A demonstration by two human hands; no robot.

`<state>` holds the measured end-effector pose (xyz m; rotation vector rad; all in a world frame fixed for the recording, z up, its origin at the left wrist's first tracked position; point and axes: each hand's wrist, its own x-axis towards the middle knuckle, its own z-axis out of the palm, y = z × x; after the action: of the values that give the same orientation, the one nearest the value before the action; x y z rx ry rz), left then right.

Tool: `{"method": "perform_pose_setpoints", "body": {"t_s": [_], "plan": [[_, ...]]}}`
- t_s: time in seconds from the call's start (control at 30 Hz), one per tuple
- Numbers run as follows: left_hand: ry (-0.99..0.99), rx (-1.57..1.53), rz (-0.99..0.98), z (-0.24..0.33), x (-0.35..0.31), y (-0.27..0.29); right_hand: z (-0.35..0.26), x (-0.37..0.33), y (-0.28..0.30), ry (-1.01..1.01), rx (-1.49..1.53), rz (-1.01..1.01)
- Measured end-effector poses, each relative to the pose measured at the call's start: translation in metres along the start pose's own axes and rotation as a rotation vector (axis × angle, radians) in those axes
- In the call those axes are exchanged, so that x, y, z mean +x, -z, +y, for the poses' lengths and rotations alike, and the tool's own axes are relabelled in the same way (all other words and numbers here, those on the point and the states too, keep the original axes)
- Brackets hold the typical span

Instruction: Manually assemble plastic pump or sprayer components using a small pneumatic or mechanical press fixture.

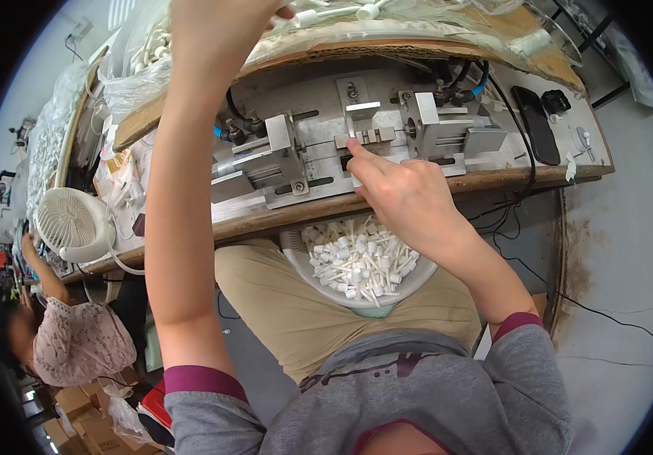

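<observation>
My right hand (410,193) is at the middle of a metal fixture on the bench, its index fingertip on the slotted metal block (376,136). The other fingers are curled beneath, and a thin white plastic part (351,125) shows at the fingertip. Stretched far forward, my left hand (224,26) is over the heap of white plastic parts (319,15) at the back. The top edge cuts off most of its fingers, so its grip is hidden. Metal clamp units stand left (285,144) and right (436,125) of the block.
A bowl (296,277) of white stemmed parts rests on my lap under the wooden bench edge (493,180). Cardboard (319,53) borders the heap. A black phone (535,125) and cables lie at right. A white fan (72,224) and another person (80,334) are at left.
</observation>
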<state>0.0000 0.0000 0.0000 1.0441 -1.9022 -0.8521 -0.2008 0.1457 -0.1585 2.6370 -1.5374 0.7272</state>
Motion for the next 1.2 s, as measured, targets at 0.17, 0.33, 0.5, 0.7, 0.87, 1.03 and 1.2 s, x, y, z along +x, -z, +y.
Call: {"method": "perform_pose_setpoints", "body": {"t_s": [0.17, 0.33, 0.5, 0.7, 0.87, 1.03, 1.2], "plan": [[-0.009, 0.107, 0.198, -0.005, -0.069, -0.039, 0.016, 0.010, 0.027, 0.075, 0.057, -0.063], [-0.123, -0.040, 0.050, -0.018, -0.129, -0.067, 0.034, 0.060, 0.076, 0.027, 0.059, 0.332], [-0.216, 0.429, 0.047, -0.051, -0.162, -0.112, 0.069, 0.131, 0.077, -0.110, -0.029, 0.414], [-0.306, 0.691, -0.014, -0.058, -0.153, -0.129, 0.097, 0.156, 0.068, -0.271, 0.105, 0.147], [-0.259, 0.707, -0.020, -0.059, -0.147, -0.131, 0.091, 0.134, 0.078, -0.263, 0.382, 0.162], [-0.262, 0.696, -0.033, -0.055, -0.144, -0.132, 0.070, 0.086, 0.081, -0.161, 0.515, 0.226], [-0.141, 0.466, -0.171, -0.039, -0.130, -0.096, 0.041, 0.024, 0.058, 0.039, 0.407, 0.353]]}}
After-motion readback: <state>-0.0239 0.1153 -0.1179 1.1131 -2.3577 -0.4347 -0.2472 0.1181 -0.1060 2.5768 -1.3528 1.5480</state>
